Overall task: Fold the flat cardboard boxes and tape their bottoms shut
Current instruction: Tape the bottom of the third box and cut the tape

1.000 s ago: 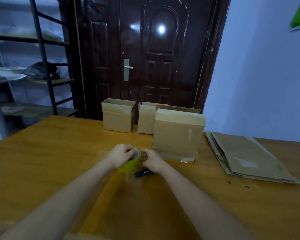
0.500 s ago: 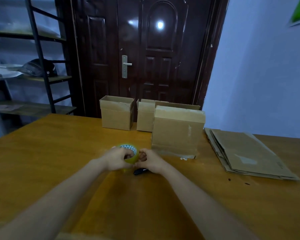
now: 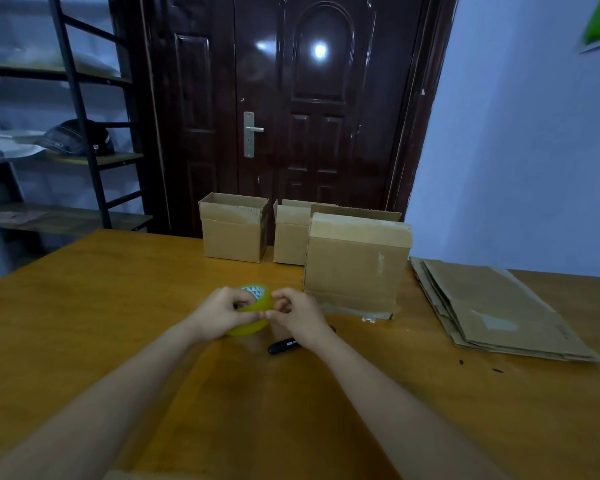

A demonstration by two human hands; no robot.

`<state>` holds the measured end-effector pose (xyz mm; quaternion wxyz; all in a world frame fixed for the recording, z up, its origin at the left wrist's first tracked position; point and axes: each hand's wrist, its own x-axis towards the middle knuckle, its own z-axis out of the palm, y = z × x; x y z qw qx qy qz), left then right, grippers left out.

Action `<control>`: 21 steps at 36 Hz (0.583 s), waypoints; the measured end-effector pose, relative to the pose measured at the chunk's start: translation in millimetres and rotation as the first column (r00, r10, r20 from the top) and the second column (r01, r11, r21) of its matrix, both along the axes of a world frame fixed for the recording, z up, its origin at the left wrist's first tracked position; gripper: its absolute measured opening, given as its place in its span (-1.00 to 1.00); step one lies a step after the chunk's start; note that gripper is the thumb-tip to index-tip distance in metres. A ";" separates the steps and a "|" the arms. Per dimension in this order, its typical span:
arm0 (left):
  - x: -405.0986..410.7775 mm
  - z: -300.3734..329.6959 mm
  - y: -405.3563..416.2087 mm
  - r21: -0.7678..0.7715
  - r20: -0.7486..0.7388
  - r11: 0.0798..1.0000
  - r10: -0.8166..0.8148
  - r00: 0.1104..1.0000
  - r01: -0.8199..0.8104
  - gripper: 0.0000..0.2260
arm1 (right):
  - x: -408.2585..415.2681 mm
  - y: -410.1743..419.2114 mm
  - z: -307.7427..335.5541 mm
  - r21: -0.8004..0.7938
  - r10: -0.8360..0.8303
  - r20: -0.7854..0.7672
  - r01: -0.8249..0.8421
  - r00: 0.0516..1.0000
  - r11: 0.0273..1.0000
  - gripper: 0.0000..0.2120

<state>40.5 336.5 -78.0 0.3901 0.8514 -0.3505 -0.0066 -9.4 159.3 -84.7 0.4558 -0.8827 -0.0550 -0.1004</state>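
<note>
My left hand (image 3: 219, 311) grips a yellow roll of tape (image 3: 252, 311), held tilted just above the wooden table (image 3: 84, 323). My right hand (image 3: 297, 311) pinches at the roll's right edge with its fingertips. Behind my hands stands a folded cardboard box (image 3: 355, 261), bottom side up, with its flaps spread on the table. Two more folded boxes, one (image 3: 232, 232) and another (image 3: 290, 233), stand open at the far edge. A stack of flat cardboard boxes (image 3: 492, 306) lies to the right.
A black utility knife (image 3: 283, 346) lies on the table under my right wrist. A dark door (image 3: 291, 116) closes off the back. A metal shelf rack (image 3: 73, 133) with a cap stands at the left. A blue wall is on the right.
My hands have lifted the tape roll slightly and tilted it, so its patterned core now shows. My right fingers have shifted along the roll's edge.
</note>
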 end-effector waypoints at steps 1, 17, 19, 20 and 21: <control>0.2 0.8 1.2 -0.027 -0.037 1.000 -0.006 0.999 0.005 -0.46 | 0.6 0.6 0.8 0.017 0.003 -0.003 -0.003 1.000 1.000 -0.64; 15.6 31.1 17.7 -0.029 -0.074 0.997 0.064 0.995 -0.066 -0.89 | 11.1 6.0 46.5 0.296 0.276 -0.158 -0.221 0.948 0.929 -0.80; 17.5 31.0 17.7 -0.074 0.029 0.987 0.146 0.989 -0.143 -0.85 | 14.0 13.3 53.2 0.324 0.279 -0.158 -0.217 0.947 0.921 -0.82; 17.6 30.4 17.4 -0.094 0.100 0.978 0.198 0.975 -0.189 -0.80 | 15.4 17.3 56.2 0.333 0.275 -0.161 -0.210 0.948 0.919 -0.83; 17.2 29.7 17.6 -0.116 0.159 0.967 0.243 0.957 -0.226 -0.77 | 16.8 21.1 59.2 0.346 0.265 -0.163 -0.197 0.950 0.917 -0.83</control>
